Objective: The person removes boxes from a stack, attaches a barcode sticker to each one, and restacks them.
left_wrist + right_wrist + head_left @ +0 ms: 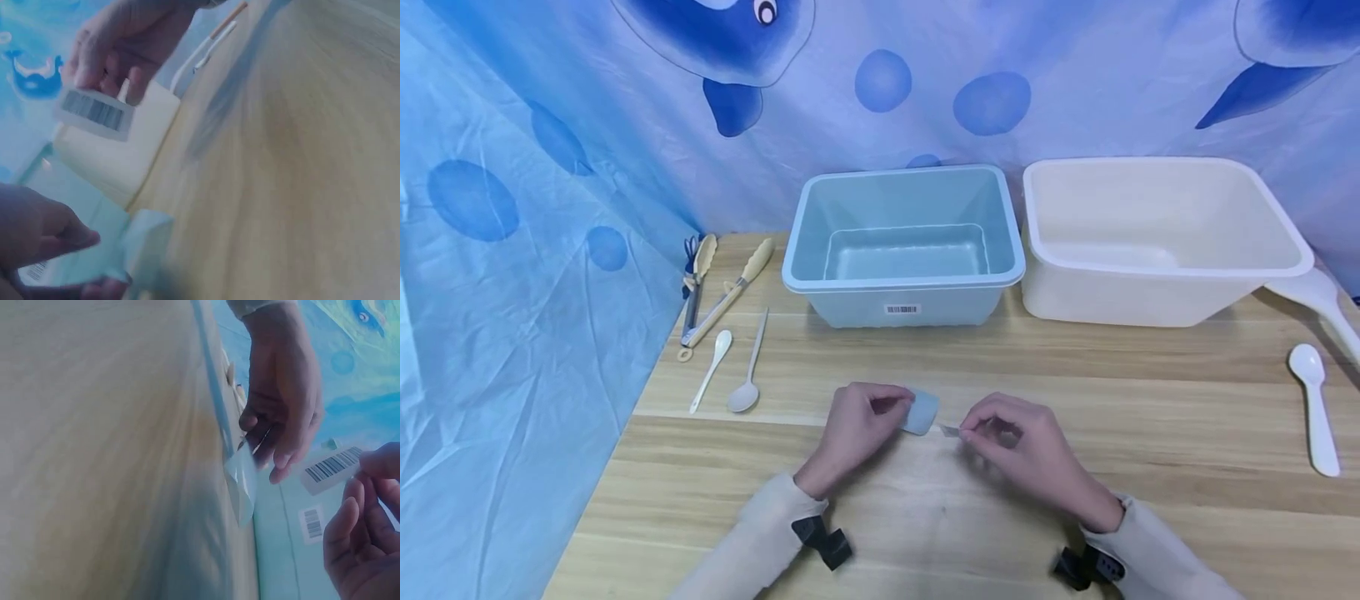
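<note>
My left hand (861, 421) pinches a small light-blue sheet (921, 412), which looks like label backing paper, above the table. In the right wrist view the sheet (242, 487) appears bent and glossy. My right hand (1022, 437) pinches a white barcode sticker (951, 431) by its edge between thumb and fingers. The left wrist view shows the sticker's printed barcode (97, 114). Sheet and sticker are apart, with a narrow gap between them. Behind both hands stands a light-blue bin (820, 283), bearing its own barcode label (902, 309) on the front wall.
Right of the blue bin is a white bin (1112, 300), with a white handled utensil (1311, 293) partly behind it. A white spoon (1315, 408) lies at far right. Tongs (722, 308), a small spoon (711, 371) and a longer spoon (745, 393) lie at left.
</note>
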Action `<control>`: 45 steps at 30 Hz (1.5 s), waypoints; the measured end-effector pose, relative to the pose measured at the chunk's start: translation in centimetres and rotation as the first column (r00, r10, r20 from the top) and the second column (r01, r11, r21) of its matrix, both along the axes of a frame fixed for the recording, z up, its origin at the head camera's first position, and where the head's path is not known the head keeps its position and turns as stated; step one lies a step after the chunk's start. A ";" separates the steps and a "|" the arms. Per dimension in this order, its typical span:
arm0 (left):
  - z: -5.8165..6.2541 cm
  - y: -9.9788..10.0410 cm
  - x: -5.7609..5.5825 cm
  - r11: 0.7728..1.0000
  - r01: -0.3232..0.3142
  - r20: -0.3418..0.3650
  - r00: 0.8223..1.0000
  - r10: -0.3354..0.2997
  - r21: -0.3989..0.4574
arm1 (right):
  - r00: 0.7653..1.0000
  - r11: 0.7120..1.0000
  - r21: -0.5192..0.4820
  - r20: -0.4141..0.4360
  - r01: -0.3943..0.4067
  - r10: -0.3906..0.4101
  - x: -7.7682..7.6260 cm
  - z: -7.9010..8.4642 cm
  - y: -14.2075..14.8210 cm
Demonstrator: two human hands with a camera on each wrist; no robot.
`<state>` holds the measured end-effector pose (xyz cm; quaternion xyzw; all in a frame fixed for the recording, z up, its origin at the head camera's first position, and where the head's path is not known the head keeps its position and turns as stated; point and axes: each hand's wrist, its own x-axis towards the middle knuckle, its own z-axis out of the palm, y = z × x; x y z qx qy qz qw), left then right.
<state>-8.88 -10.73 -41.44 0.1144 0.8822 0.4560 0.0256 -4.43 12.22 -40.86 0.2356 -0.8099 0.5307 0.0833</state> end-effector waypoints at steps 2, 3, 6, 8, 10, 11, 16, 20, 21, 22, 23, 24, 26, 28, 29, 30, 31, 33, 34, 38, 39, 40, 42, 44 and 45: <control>0.6 0.0 0.2 0.997 -0.005 -0.073 0.997 -0.001 -0.079 | 0.999 1.000 0.000 0.052 0.012 -0.012 -0.1 0.2 0.1; 0.8 0.0 0.3 0.995 -0.009 -0.104 0.995 -0.001 -0.101 | 0.997 1.000 0.002 0.069 0.016 -0.016 -0.1 0.2 0.2; 1.6 0.3 0.6 0.994 0.011 -0.191 0.981 -0.031 -0.105 | 0.996 0.999 0.030 0.083 0.028 -0.030 -0.2 0.2 0.2; 2.1 0.5 0.8 0.994 0.073 -0.262 0.960 -0.094 -0.085 | 0.997 0.998 0.055 0.065 0.040 -0.044 -0.2 0.2 0.2; 2.5 0.9 1.2 0.984 0.159 -0.337 0.925 -0.178 -0.082 | 0.998 0.996 0.077 0.035 0.053 -0.056 -0.3 0.1 0.2; 2.6 1.1 1.3 0.975 0.200 -0.376 0.900 -0.222 -0.096 | 0.998 0.994 0.087 0.019 0.059 -0.061 -0.3 0.1 0.2; 2.8 2.0 2.0 0.927 0.299 -0.485 0.790 -0.373 -0.227 | 0.998 0.992 0.106 -0.035 0.062 -0.059 -0.3 0.0 0.0; 2.7 2.3 2.1 0.915 0.304 -0.479 0.783 -0.398 -0.265 | 0.998 0.991 0.121 -0.046 0.056 -0.051 -0.2 -0.1 -0.1; 2.7 2.3 2.1 0.914 0.305 -0.473 0.785 -0.400 -0.268 | 0.998 0.990 0.126 -0.048 0.057 -0.051 -0.2 -0.1 -0.2; 2.7 2.4 2.1 0.913 0.306 -0.465 0.788 -0.402 -0.270 | 0.997 0.990 0.129 -0.050 0.058 -0.052 -0.1 -0.1 -0.2; 2.6 2.4 2.1 0.911 0.310 -0.457 0.792 -0.405 -0.271 | 0.997 0.989 0.133 -0.050 0.059 -0.053 -0.1 -0.1 -0.2; 2.6 2.4 2.1 0.910 0.314 -0.446 0.796 -0.408 -0.271 | 0.997 0.989 0.137 -0.050 0.060 -0.053 -0.1 -0.1 -0.2; 2.5 2.5 2.1 0.907 0.326 -0.424 0.806 -0.414 -0.266 | 0.997 0.989 0.138 -0.054 0.057 -0.050 0.0 -0.2 -0.3; 2.5 2.5 2.0 0.904 0.337 -0.405 0.812 -0.420 -0.263 | 0.997 0.989 0.138 -0.058 0.051 -0.043 0.0 -0.2 -0.3; 2.5 2.5 2.1 0.903 0.342 -0.397 0.815 -0.422 -0.259 | 0.997 0.989 0.138 -0.060 0.047 -0.039 0.1 -0.2 -0.3; 2.4 2.6 2.1 0.903 0.347 -0.390 0.817 -0.424 -0.255 | 0.997 0.990 0.136 -0.064 0.043 -0.034 0.1 -0.2 -0.3; 2.4 2.6 2.1 0.903 0.350 -0.384 0.820 -0.424 -0.250 | 0.997 0.990 0.135 -0.068 0.040 -0.031 0.0 -0.2 -0.3; 2.4 2.6 2.0 0.910 0.344 -0.374 0.832 -0.410 -0.231 | 0.995 0.989 0.137 -0.088 0.048 -0.037 0.0 -0.2 -0.3; 2.4 2.6 2.0 0.918 0.335 -0.368 0.843 -0.392 -0.211 | 0.993 0.990 0.131 -0.107 0.059 -0.045 -0.1 -0.2 -0.3; 2.3 2.6 1.7 0.967 0.246 -0.338 0.907 -0.253 -0.063 | 0.978 0.986 0.062 -0.151 0.153 -0.142 -0.3 0.1 0.2; 2.4 2.6 1.6 0.975 0.223 -0.321 0.923 -0.212 -0.003 | 0.975 0.984 0.021 -0.142 0.178 -0.174 -0.3 0.2 0.3; 2.4 2.6 1.5 0.978 0.200 -0.295 0.940 -0.174 0.058 | 0.971 0.979 -0.018 -0.120 0.204 -0.205 -0.3 0.3 0.4; 2.5 2.6 1.3 0.971 0.158 -0.217 0.969 -0.117 0.178 | 0.969 0.966 -0.083 -0.009 0.246 -0.248 -0.2 0.5 0.6; 2.7 2.6 1.1 0.950 0.124 -0.120 0.988 -0.093 0.287 | 0.959 0.954 -0.130 0.122 0.270 -0.255 -0.1 0.5 0.6; 2.8 2.7 1.0 0.938 0.110 -0.075 0.993 -0.090 0.330 | 0.951 0.950 -0.149 0.190 0.274 -0.245 -0.1 0.6 0.6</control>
